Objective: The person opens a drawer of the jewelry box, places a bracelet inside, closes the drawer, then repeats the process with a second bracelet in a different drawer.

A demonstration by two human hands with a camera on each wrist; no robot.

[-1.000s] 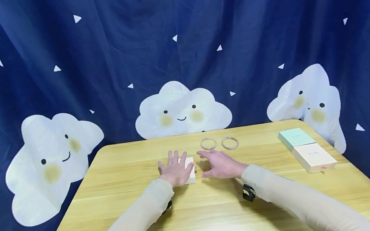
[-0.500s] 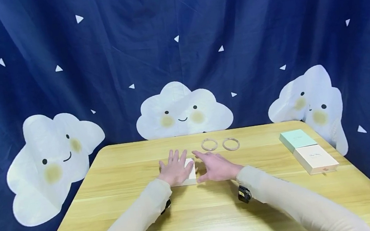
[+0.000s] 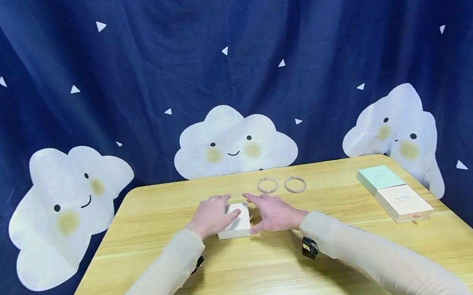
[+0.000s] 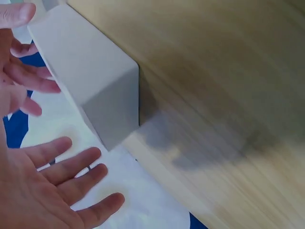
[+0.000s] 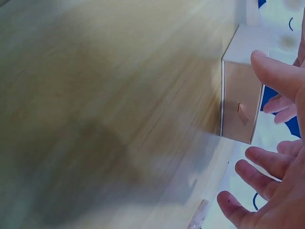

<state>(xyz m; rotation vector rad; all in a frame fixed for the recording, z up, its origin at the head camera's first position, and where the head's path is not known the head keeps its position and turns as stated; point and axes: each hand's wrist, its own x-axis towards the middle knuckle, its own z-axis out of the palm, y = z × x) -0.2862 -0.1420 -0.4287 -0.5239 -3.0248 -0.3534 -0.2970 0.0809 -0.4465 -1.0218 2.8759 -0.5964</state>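
A small white drawer-style box (image 3: 235, 233) sits at the middle of the table. Its peach end (image 5: 238, 86) carries a small pull tab (image 5: 243, 114) and faces right. My left hand (image 3: 210, 215) is over the box's left side, thumb across the top, other fingers extended. Whether it presses on the box I cannot tell. At the right end my right hand (image 3: 276, 214) spreads thumb and fingers apart, the thumb by the near right corner, nothing between them. Beyond the hands lie two thin pale ring-shaped bangles (image 3: 268, 192).
Toward the right edge of the wooden table (image 3: 252, 278), a mint box (image 3: 379, 177) stands directly behind a pale pink one (image 3: 404, 200). A dark blue curtain (image 3: 228, 79) with cloud faces hangs behind the table's far edge.
My left hand, flat with spread fingers over the box before, has shifted left and turned its fingers inward, showing more of the box. The right hand has come left, closer to the box.
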